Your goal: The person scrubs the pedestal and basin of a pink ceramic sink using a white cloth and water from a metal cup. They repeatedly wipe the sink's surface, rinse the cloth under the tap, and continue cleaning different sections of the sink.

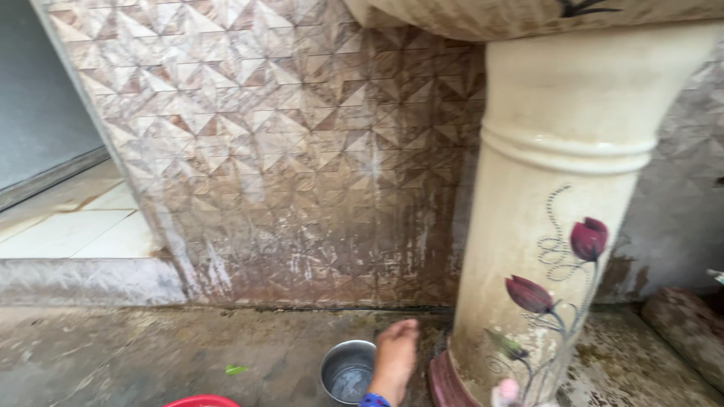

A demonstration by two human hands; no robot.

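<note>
Fingers pressed together and pointing at the wall, one hand (394, 356) reaches down just beside a small steel bowl (347, 371) holding a little water on the wet floor (151, 354); which hand it is I cannot tell. Bowl and hand sit at the foot of a flower-painted basin pedestal (558, 226), with a red rim (202, 401) near the bottom edge

Light: soft, even daylight, brightest on the pale floor tiles (83, 226) left of the pedestal (558, 226) | Shadows: dim patch on the patterned wall (302, 151) just left of the pedestal, under the basin | Glare: faint sheen on the pedestal's ridge | Focus: slight overall softness; hand (394, 360) at the pedestal's foot slightly blurred | Edges: door frame leans, wide-angle bend.
</note>
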